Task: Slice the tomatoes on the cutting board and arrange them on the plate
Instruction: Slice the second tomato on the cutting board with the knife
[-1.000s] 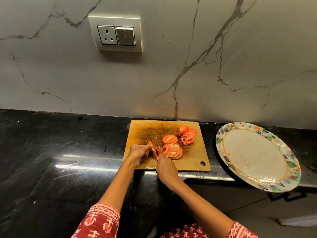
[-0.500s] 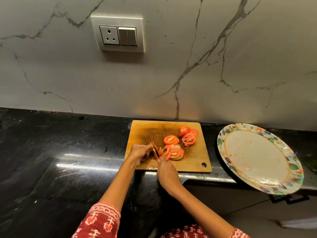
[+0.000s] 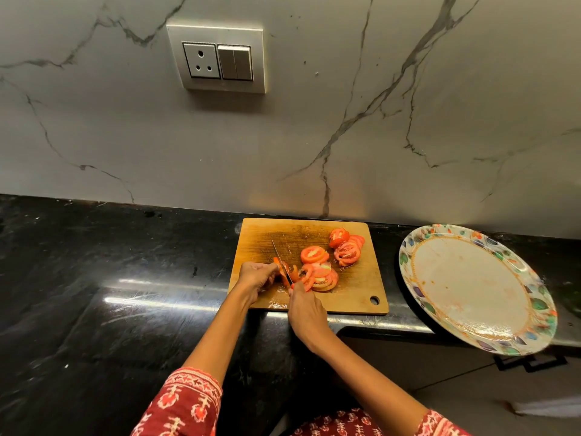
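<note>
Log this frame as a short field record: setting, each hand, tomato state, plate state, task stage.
setting: black stone counter, marble wall, wooden cutting board
left hand: holds the remaining tomato piece on the board
right hand: grips the knife, blade down through the tomato piece
slices: two piles of tomato slices on the board, right of the blade
plate: right of the board, no slices on it, overhangs the counter edge
stage: slicing under way, arranging not begun
</note>
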The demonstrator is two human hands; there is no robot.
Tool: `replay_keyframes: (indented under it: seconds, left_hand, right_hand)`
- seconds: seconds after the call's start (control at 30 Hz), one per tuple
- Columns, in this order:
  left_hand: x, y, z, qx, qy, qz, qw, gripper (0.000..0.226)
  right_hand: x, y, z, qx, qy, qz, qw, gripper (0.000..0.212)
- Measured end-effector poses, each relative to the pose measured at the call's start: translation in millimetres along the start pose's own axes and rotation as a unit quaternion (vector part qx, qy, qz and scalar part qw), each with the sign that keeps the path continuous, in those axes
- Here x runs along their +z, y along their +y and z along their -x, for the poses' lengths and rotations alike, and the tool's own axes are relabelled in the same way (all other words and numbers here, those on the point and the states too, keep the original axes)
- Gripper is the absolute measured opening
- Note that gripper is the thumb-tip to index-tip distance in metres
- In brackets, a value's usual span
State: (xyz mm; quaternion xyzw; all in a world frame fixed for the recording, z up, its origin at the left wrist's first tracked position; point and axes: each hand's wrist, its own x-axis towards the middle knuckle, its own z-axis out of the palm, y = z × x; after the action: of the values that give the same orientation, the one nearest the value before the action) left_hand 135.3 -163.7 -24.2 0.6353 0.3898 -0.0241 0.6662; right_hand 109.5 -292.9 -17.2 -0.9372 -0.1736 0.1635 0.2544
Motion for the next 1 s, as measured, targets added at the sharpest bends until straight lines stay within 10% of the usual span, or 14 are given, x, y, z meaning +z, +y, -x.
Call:
replay_keyframes:
  seconds: [1.0]
  left_hand:
    - [-1,3,-4,0.014,-0.017,-0.031,0.999,0.024]
  right_hand:
    - [-4,12,-1,-0.004,-0.042,-0.001,0.999,0.029]
